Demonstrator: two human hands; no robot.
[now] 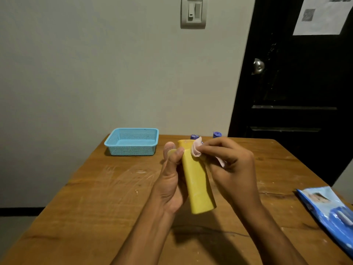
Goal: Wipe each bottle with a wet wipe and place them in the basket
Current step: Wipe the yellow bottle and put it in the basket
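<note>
Holding the yellow bottle [196,180] above the middle of the wooden table [95,197], your left hand [170,184] wraps it from the left side, palm turned toward you, thumb pressed against the near-left edge of the bottle and the fingers curled behind it, one fingertip showing past the far-left corner. The bottle tilts, its far end leaning left and away from you, its flat near end pointing down toward you. Your right hand [229,167] comes in from the right with the wrist bent, fingers bunched and pinching a crumpled pale wet wipe [196,150] against the far-right part of the bottle; a loose tail of the wipe hangs out beneath the fingers. Both forearms rise from the near edge and meet at the bottle. At the far left of the table sits the blue basket [131,150], with nothing visible inside it. Two purple-capped bottles [217,134] stand at the far edge, mostly hidden behind your right hand. A blue pack of wipes [328,211] lies at the near right edge.
</note>
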